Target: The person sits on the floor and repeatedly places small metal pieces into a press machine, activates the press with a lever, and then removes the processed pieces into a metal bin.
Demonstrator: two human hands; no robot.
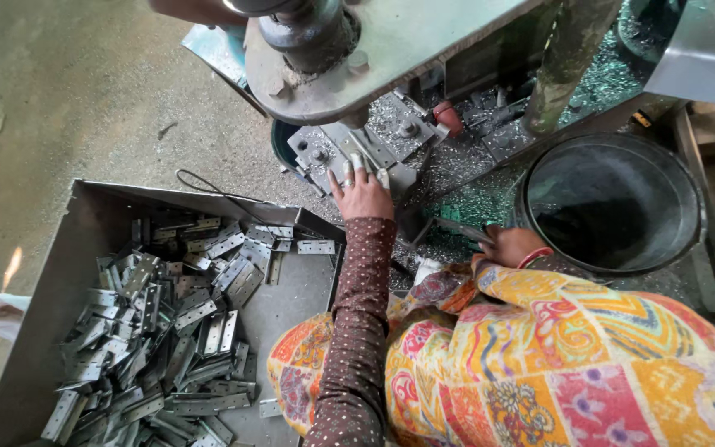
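The left hand point(363, 192) lies flat, fingers stretched out, its grip released but pressing a small metal plate point(371, 172) onto the press bed point(349, 149), directly under the machine head point(316, 33). The right hand point(508, 245) sits to the right of that grip, beside the black bucket point(614, 203); whether its grip grasps anything I cannot tell. To the left of the pressing grip and nearer the body, a grey tray point(84, 248) holds a heap of drilled metal strips point(167, 331). Beyond the fingertips, metal shavings point(457, 165) cover the table. The fingers rest so close under the tool that I judge a descent could catch them; a shaving could also tilt the plate.
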